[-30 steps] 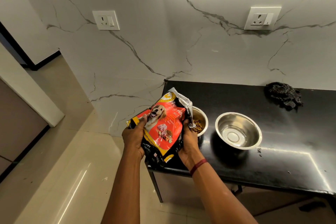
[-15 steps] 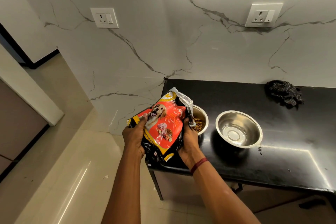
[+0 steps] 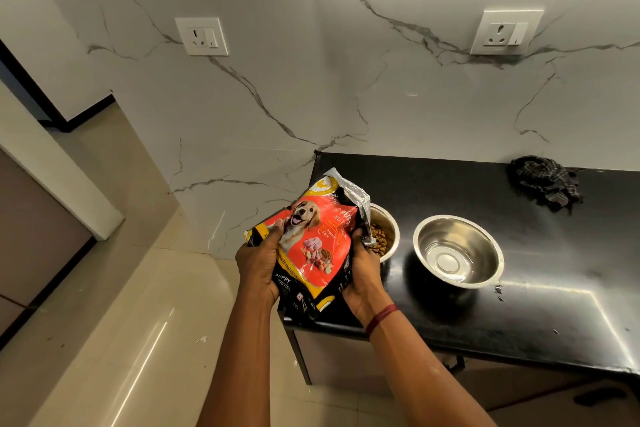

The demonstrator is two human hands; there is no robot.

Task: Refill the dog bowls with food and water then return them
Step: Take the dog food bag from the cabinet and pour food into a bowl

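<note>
A red, yellow and black dog food bag (image 3: 311, 243) with a puppy picture is tilted to the right, its torn silver mouth over the left steel bowl (image 3: 386, 229). That bowl holds brown kibble (image 3: 379, 241) and is half hidden behind the bag. My left hand (image 3: 259, 262) grips the bag's left side and my right hand (image 3: 363, 269) grips its right edge near the bowl. A second steel bowl (image 3: 457, 251), with nothing in it, stands to the right on the black counter (image 3: 554, 305).
A dark checked cloth (image 3: 545, 180) lies at the back of the counter by the marble wall. Two wall sockets (image 3: 202, 36) (image 3: 505, 32) sit above. The counter's left end drops off to beige floor tiles (image 3: 121, 322).
The bag and both hands stay almost where they were over the left bowl; the view has shifted very slightly. The right bowl has not moved.
</note>
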